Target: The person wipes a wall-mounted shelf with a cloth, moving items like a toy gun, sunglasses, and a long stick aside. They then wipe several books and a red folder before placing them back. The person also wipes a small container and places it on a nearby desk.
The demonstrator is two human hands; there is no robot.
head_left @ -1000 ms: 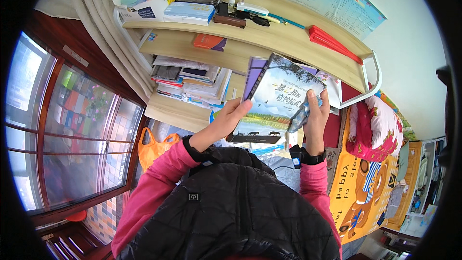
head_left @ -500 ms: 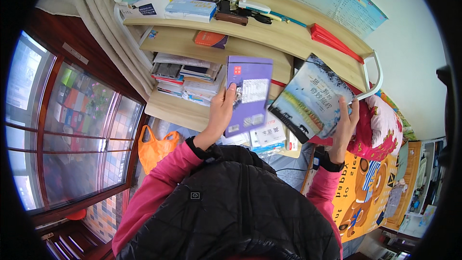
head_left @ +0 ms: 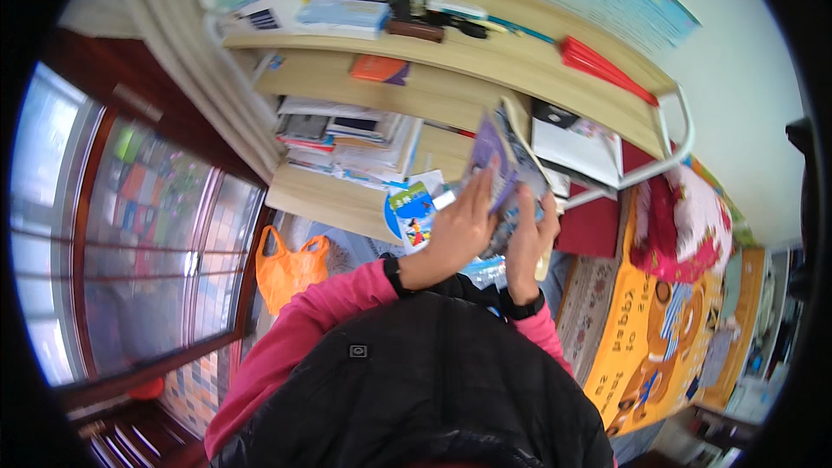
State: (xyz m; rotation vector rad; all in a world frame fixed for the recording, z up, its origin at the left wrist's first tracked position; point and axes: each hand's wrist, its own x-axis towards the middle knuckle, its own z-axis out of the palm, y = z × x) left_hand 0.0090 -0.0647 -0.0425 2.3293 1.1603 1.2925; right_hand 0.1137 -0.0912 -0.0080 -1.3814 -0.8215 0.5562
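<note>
Two tilted books (head_left: 491,153) clasped between left grip (head_left: 462,224) and right grip (head_left: 525,245) could slip if either grip's pressure eases.

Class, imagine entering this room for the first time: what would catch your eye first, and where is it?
Probably the purple book at the centre, between the left hand and right hand. Next might come the bright orange bag to the left, then the yellow bear-patterned cloth to the right.
</note>
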